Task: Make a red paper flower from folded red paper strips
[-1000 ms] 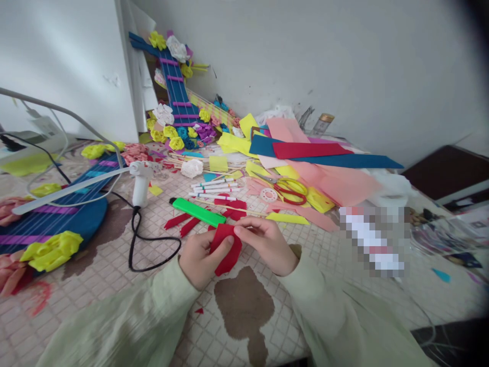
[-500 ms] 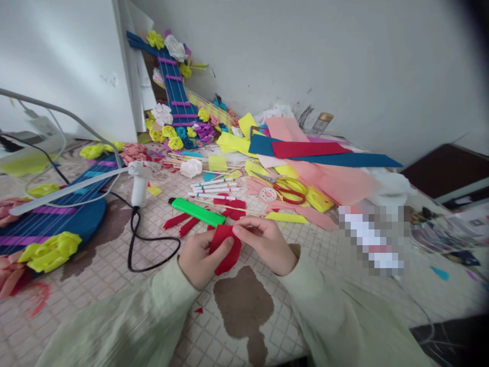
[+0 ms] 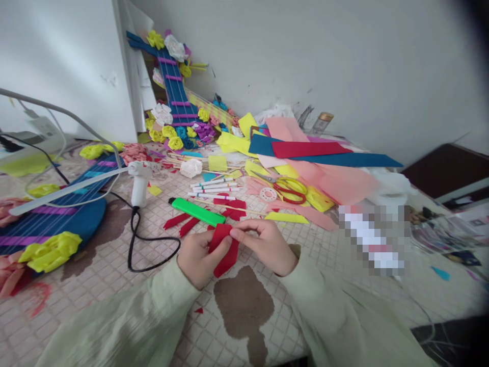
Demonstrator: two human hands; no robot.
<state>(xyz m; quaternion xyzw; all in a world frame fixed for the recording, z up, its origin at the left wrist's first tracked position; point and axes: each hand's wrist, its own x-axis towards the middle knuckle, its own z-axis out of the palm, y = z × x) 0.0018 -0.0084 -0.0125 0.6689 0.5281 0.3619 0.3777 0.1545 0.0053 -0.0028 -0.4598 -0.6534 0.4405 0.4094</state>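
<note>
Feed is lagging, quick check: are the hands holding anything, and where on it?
Yes, both hold one red paper piece. The left hand grips its left side, thumb across the front; the right hand pinches its upper right edge with the fingertips.

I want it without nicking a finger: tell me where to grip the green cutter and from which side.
Take the green cutter at mid-body, pinching its two long edges, coming from above. It lies flat, long and narrow, slanting from far left to near right. Its dark tip at the far-left end may be the blade end, so keep off it.
</note>
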